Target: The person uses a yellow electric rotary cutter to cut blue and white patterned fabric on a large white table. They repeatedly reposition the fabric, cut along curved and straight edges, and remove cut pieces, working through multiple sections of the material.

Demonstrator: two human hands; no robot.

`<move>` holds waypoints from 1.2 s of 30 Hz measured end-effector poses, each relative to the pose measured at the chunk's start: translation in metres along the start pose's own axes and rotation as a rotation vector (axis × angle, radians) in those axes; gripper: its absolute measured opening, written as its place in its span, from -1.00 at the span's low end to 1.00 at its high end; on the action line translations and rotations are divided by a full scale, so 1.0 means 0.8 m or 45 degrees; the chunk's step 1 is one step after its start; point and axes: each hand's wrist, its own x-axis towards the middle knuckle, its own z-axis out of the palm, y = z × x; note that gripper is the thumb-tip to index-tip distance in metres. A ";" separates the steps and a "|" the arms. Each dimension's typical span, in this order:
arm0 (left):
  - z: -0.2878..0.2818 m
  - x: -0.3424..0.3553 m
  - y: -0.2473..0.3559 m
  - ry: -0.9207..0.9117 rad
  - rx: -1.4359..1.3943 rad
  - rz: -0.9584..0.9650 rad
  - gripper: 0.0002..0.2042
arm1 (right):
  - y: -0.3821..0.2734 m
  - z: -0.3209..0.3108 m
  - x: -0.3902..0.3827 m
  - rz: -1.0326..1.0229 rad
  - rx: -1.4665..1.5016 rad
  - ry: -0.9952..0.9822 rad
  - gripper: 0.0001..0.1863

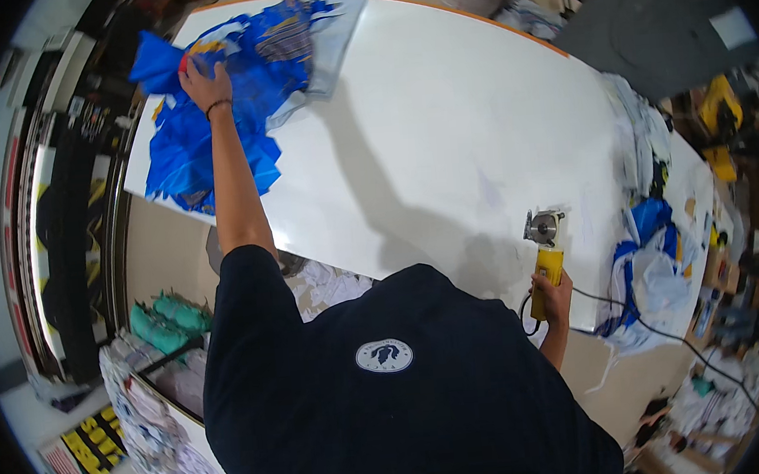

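Note:
At the far left of the white table, my left hand point(205, 88) reaches into a heap of blue fabric scraps point(248, 96). Its fingers curl onto the cloth beside a small red patch point(183, 64), and a blue flap stands up past the fingertips. A grey patterned piece point(286, 41) and a pale translucent sheet point(333, 49) lie at the heap's right side. By the near right edge, my right hand point(554, 299) grips the yellow body of an electric rotary cutter point(548, 264). The cutter's round metal blade points away from me, over the tabletop.
A black cord point(640, 316) trails from the cutter area to the lower right. Blue and white cloth point(653, 260) bunches at the table's right end. Along the left side stands a long machine point(70, 208). Green bundles point(170, 322) and white fabric sit below the table's near left side.

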 end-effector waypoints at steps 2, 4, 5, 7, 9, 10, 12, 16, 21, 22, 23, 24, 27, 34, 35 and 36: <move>0.042 -0.042 -0.007 -0.395 -0.170 -0.109 -0.22 | 0.014 -0.008 -0.019 0.019 0.056 0.070 -0.62; 0.068 -0.150 0.063 -0.647 -0.215 -0.153 -0.18 | 0.029 -0.025 -0.049 0.054 0.074 0.246 -0.58; 0.072 -0.188 0.055 -0.700 -0.179 -0.097 -0.12 | 0.036 -0.028 -0.052 0.062 0.122 0.234 -0.57; 0.081 -0.285 0.080 -0.843 -0.047 0.061 -0.04 | 0.050 -0.039 -0.057 0.066 0.210 0.246 -0.55; 0.050 -0.395 0.178 -1.178 0.000 0.189 -0.02 | 0.061 -0.058 -0.077 0.090 0.178 0.362 -0.54; 0.024 -0.439 0.230 -1.304 0.182 0.404 -0.02 | 0.065 -0.064 -0.087 0.099 0.164 0.403 -0.54; -0.048 -0.488 0.321 -1.432 -0.001 0.776 -0.03 | 0.073 -0.071 -0.105 0.149 0.202 0.509 -0.53; -0.093 -0.586 0.425 -1.378 -0.386 1.072 -0.03 | 0.112 -0.084 -0.113 0.130 0.359 0.613 -0.51; -0.144 -0.644 0.548 -1.725 -0.734 1.391 -0.04 | 0.106 -0.113 -0.151 0.223 0.335 0.705 -0.51; -0.140 -0.657 0.562 -1.723 -0.834 1.429 -0.04 | 0.106 -0.117 -0.155 0.216 0.344 0.719 -0.50; -0.136 -0.669 0.576 -1.718 -0.934 1.465 -0.05 | 0.109 -0.121 -0.161 0.223 0.332 0.733 -0.51; -0.132 -0.679 0.587 -1.712 -0.952 1.521 -0.07 | 0.111 -0.126 -0.167 0.229 0.318 0.746 -0.51; -0.139 -0.702 0.628 -1.590 -0.715 1.660 -0.11 | 0.125 -0.136 -0.176 0.247 0.344 0.768 -0.53; -0.246 -0.778 0.582 -1.786 -1.343 2.206 -0.37 | 0.138 -0.191 -0.141 0.139 0.446 0.636 -0.47; -0.261 -0.781 0.565 -1.984 -1.611 2.238 -0.48 | 0.139 -0.198 -0.128 0.140 0.446 0.602 -0.46; -0.278 -0.772 0.554 -2.453 -1.806 1.972 -0.51 | 0.138 -0.204 -0.113 0.138 0.449 0.572 -0.46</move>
